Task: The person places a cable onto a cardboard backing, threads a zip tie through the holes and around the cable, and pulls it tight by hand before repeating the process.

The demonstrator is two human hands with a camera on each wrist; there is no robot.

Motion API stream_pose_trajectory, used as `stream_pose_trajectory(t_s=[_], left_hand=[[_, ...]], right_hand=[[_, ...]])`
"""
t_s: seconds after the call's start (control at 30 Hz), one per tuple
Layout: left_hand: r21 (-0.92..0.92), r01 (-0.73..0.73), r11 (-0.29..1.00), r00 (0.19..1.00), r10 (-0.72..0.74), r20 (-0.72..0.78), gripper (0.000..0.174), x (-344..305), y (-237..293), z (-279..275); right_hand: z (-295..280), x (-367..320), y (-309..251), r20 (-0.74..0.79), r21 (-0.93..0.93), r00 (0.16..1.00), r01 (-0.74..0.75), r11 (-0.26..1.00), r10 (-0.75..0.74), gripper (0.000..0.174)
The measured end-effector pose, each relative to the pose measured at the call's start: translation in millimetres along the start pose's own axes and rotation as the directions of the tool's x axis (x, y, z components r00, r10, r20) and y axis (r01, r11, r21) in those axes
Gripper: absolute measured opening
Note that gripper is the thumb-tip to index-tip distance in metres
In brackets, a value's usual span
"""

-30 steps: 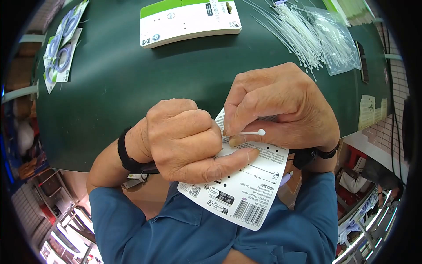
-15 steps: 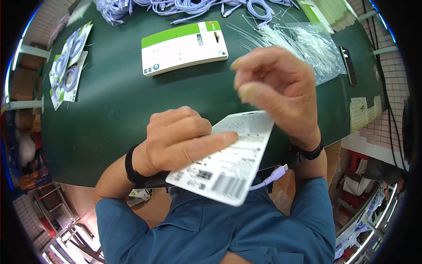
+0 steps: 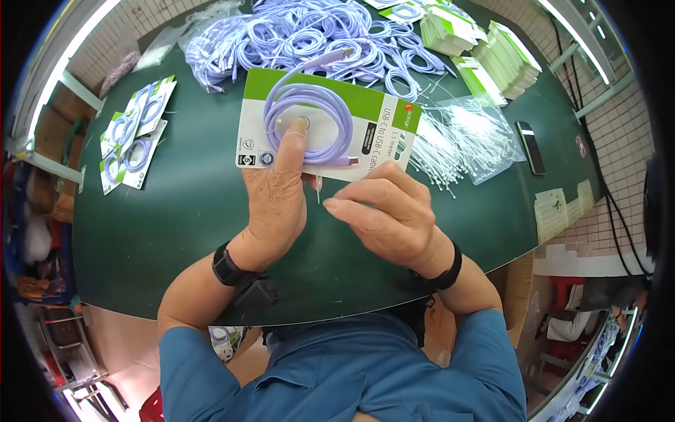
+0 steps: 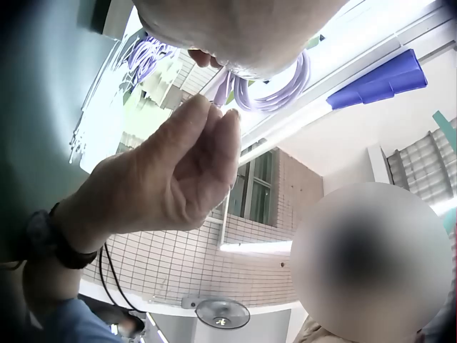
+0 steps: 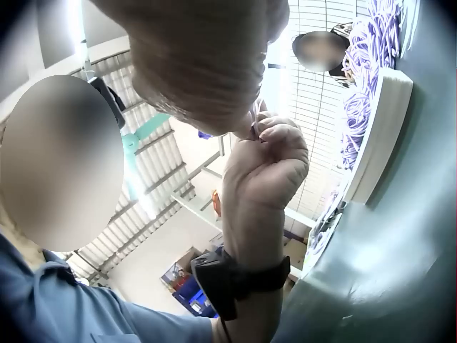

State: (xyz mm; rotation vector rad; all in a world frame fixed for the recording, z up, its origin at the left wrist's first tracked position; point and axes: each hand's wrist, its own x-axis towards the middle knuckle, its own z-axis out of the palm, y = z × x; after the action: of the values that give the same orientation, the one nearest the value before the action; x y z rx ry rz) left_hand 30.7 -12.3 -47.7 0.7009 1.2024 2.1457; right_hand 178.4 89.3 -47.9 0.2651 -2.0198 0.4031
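Observation:
My left hand (image 3: 276,193) holds up a green-and-white cable card (image 3: 399,125), its thumb pressed over the front inside a coiled lilac USB-C cable (image 3: 343,126). One cable plug points up past the card's top edge; the other lies near the bottom edge. From under the card hangs the thin white tail of a cable tie (image 3: 319,195). Just right of that tail are the fingertips of my right hand (image 3: 390,214), its fingers loosely bent. In the left wrist view, the right hand (image 4: 171,168) reaches up close to the lilac cable (image 4: 285,96).
Behind the card lies a big heap of lilac cables (image 3: 302,32). Loose white cable ties (image 3: 450,151) with a plastic bag and a phone (image 3: 530,148) are on the right. Finished cable cards (image 3: 133,137) sit at left; stacked cards (image 3: 503,60) stand at back right.
The card has been raised from the lap edge and turned from its printed back to its front with the cable. The right hand left the card, then came back beside its lower edge.

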Motion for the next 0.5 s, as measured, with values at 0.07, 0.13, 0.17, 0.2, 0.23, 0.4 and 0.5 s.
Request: stream_pose_trajectory(t_s=[0.07, 0.13, 0.17, 0.2, 0.23, 0.4, 0.5], left_hand=[[0.000, -0.019, 1.000, 1.000, 0.019, -0.008, 0.025, 3, -11, 6], [0.014, -0.049, 0.999, 0.997, 0.050, -0.051, 0.026, 3, -22, 13], [0.003, -0.046, 0.999, 0.998, 0.046, -0.050, 0.026, 3, -25, 15], [-0.022, -0.042, 0.999, 0.998, 0.041, -0.048, 0.028, 2, -27, 17], [-0.045, -0.038, 0.998, 0.998, 0.036, -0.046, 0.029, 1, -30, 18], [-0.026, -0.072, 0.997, 0.996, 0.070, -0.057, 0.029, 0, -41, 25], [-0.010, -0.099, 0.995, 0.994, 0.099, -0.048, 0.028, 4, -49, 22]], right_hand=[[2, -2, 2, 0.017, -0.085, 1.000, 0.008, 0.996, -0.007, 0.032], [2, -3, 6, 0.000, -0.179, 1.000, 0.006, 0.984, -0.006, 0.033], [0, -4, 8, -0.006, -0.222, 1.000, 0.004, 0.975, -0.006, 0.034], [-1, -5, 9, 0.002, -0.227, 1.000, 0.005, 0.974, -0.005, 0.034], [-2, -6, 9, 0.014, -0.259, 1.000, -0.007, 0.966, 0.011, 0.034], [0, -11, 14, 0.031, -0.333, 0.997, -0.054, 0.942, 0.068, 0.033], [1, -15, 14, 0.048, -0.312, 0.997, -0.049, 0.949, 0.068, 0.032]])
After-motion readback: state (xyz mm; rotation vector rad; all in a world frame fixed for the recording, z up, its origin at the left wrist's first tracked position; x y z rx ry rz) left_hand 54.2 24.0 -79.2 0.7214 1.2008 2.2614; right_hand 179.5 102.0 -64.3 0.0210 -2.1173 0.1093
